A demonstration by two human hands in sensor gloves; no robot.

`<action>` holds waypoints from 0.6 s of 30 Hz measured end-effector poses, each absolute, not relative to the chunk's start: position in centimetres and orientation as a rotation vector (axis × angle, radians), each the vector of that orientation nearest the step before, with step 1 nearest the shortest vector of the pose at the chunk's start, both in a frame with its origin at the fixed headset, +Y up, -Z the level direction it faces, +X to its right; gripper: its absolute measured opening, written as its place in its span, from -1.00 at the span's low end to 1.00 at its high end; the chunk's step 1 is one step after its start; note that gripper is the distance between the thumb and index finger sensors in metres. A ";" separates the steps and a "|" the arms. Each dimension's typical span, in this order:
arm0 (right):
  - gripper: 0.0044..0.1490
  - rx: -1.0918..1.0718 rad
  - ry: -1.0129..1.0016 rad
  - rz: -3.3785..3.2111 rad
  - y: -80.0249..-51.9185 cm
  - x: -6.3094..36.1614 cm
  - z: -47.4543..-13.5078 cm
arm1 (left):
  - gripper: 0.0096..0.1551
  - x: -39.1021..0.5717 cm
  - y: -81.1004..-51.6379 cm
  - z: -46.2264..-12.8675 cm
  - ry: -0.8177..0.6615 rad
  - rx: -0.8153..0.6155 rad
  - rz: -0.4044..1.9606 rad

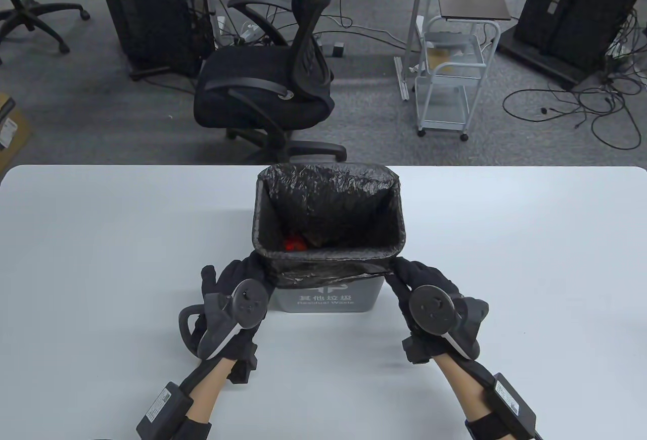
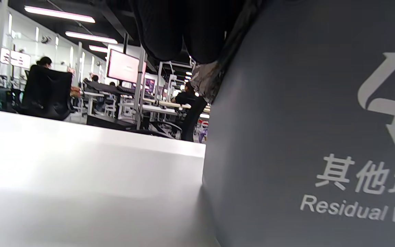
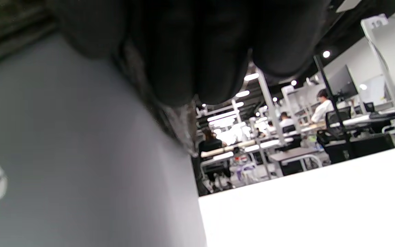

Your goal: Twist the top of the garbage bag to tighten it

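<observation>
Nearest, L hand (image 1: pixel 237 293) at 7 o'clock of the bin (image 1: pixel 323 296), R hand (image 1: pixel 424 291) at 5 o'clock; fingers curl on the bag (image 1: pixel 328 207) overhang at both near corners, grip itself hidden. Bin sits mid worktop (image 1: pixel 101 238), bag lining it, mouth open. Step: freeing the rim. Next probably needs lifting edges off, gathering to centre, then twisting. Chair (image 1: pixel 273 76) beyond at 12.

A grey bin (image 1: pixel 323 298) lined with a black garbage bag (image 1: pixel 328 207) stands at the centre of the white table (image 1: pixel 101 238). The left hand (image 1: pixel 237 283) and right hand (image 1: pixel 419 283) touch the bag's near corners. Something red (image 1: pixel 294 244) lies inside.
</observation>
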State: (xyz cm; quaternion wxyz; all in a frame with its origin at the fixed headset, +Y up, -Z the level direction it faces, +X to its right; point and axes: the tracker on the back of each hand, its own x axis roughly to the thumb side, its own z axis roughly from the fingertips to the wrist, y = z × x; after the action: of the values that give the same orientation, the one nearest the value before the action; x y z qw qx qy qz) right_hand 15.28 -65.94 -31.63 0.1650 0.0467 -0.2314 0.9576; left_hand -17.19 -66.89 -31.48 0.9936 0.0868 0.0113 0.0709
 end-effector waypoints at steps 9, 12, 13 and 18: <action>-0.54 0.219 -0.720 2.677 -64.8 15.7 -30.8 | -0.49 -17.5 -65.7 -30.7 0.054 0.263 0.162; -0.54 0.241 -0.749 2.663 -63.8 15.8 -30.2 | -0.51 -17.6 -65.0 -30.2 0.053 0.293 0.161; -0.54 0.252 -0.771 2.664 -63.4 15.8 -30.0 | -0.52 -17.6 -64.7 -30.0 0.054 0.308 0.161; -0.54 0.284 -0.831 2.706 -60.7 15.7 -28.9 | -0.54 -17.0 -63.0 -29.0 0.059 0.389 0.107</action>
State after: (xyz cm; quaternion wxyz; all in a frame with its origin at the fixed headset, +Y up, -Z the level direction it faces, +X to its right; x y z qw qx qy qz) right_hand 15.70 -60.66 -28.87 0.1480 0.0988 -0.2888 0.9407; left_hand -17.04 -62.97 -29.04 0.9792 0.1934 0.0295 0.0533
